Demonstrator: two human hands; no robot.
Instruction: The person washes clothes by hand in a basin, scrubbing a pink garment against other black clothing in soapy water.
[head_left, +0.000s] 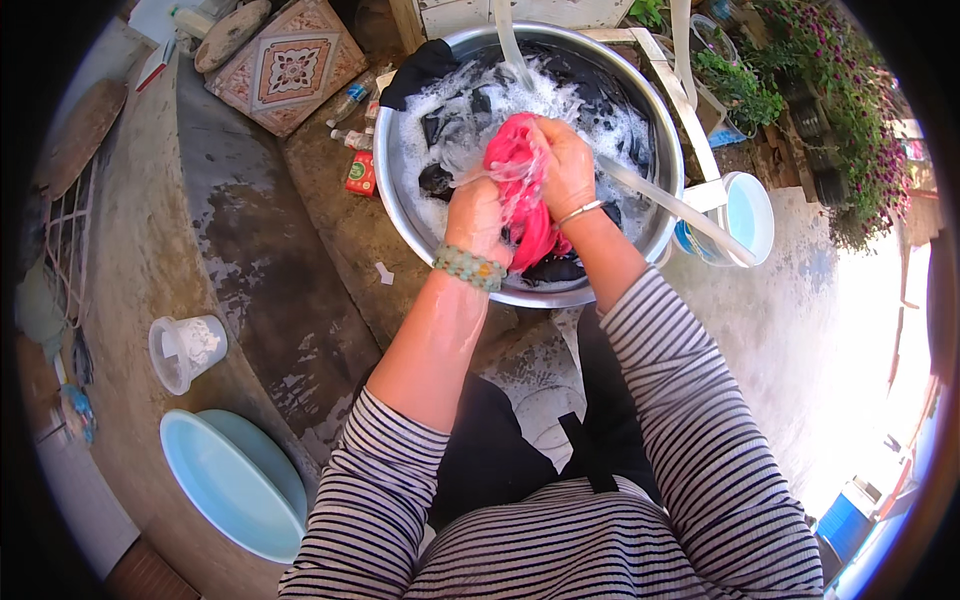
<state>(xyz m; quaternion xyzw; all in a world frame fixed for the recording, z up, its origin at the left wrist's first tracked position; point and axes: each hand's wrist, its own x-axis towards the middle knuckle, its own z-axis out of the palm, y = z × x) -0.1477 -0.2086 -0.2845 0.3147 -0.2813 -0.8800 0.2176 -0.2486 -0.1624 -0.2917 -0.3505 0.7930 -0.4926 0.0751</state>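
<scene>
A bunched, wet pink cloth (532, 232) with suds on it is held between my two hands over a large round metal basin (670, 217). My left hand (478, 214), with a beaded bracelet at the wrist, grips its left side. On its right side my right hand (566, 166), with a metal bangle at the wrist, is closed on the upper part. Dark wet cloth (592, 75) lies in the foamy water around it. A black cloth (420, 73) hangs over the basin's upper left rim. The fingertips are partly hidden by the pink cloth.
A pale hose (513, 49) reaches down into the basin; another pale tube (675, 202) crosses its right rim towards a white bucket (750, 217). Plastic bottles (351, 139) and a red box (361, 174) lie left of the basin. A plastic tub (199, 345) and light blue basins (225, 480) are lower left.
</scene>
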